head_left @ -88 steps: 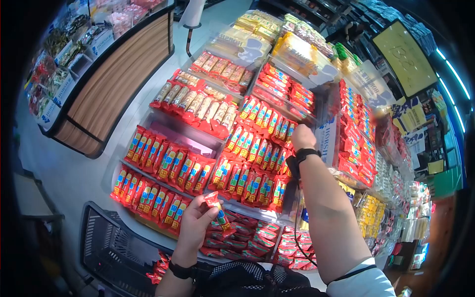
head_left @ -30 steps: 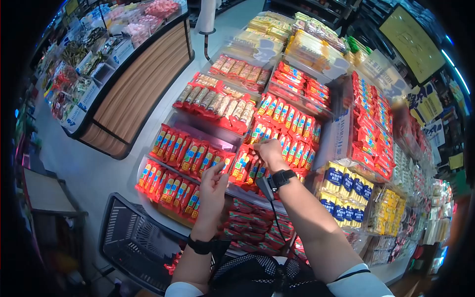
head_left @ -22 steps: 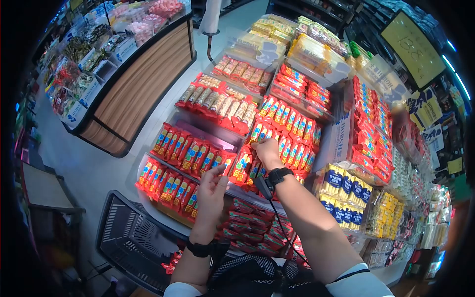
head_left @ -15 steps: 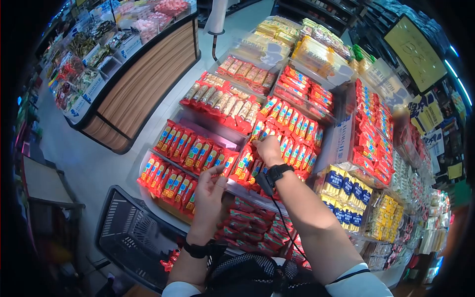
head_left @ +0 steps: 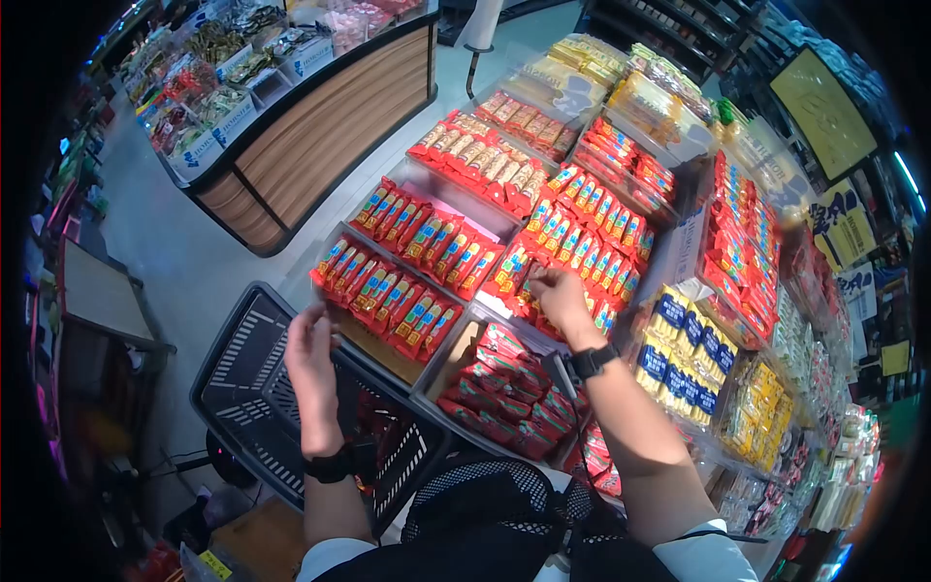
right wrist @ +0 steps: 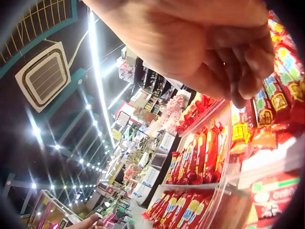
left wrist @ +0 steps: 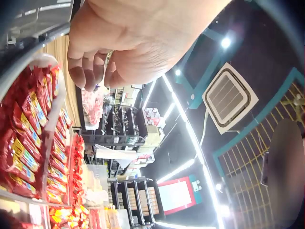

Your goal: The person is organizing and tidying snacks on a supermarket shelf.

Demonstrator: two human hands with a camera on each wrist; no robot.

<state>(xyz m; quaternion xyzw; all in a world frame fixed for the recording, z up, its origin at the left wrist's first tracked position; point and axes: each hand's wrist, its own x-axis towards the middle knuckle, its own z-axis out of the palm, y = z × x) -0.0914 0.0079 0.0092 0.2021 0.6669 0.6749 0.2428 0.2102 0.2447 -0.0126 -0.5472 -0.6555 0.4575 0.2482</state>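
Observation:
My left hand [head_left: 312, 373] is over the black basket [head_left: 254, 359], left of the front tray of red packets [head_left: 386, 301]. Its fingers are loosely bent and no packet shows in it, as the hand [left wrist: 128, 43] in the left wrist view also shows. My right hand [head_left: 566, 303] is low over the red packets with blue and yellow labels [head_left: 587, 250] in the middle tray. In the right wrist view the fingers of that hand [right wrist: 200, 47] curve loosely beside upright packets [right wrist: 279, 98], with nothing visibly held; whether the fingertips touch them is unclear.
Darker red packets [head_left: 504, 393] fill a bin at the front. Yellow and blue packs [head_left: 684, 354] lie to its right. Clear dividers stand between the trays. A wood-panelled counter [head_left: 325, 126] is across the aisle at the upper left.
The packet pinched in my left hand at first is out of it. That hand has moved left, from the tray front to over the basket. My right hand has come from farther back to the middle packets.

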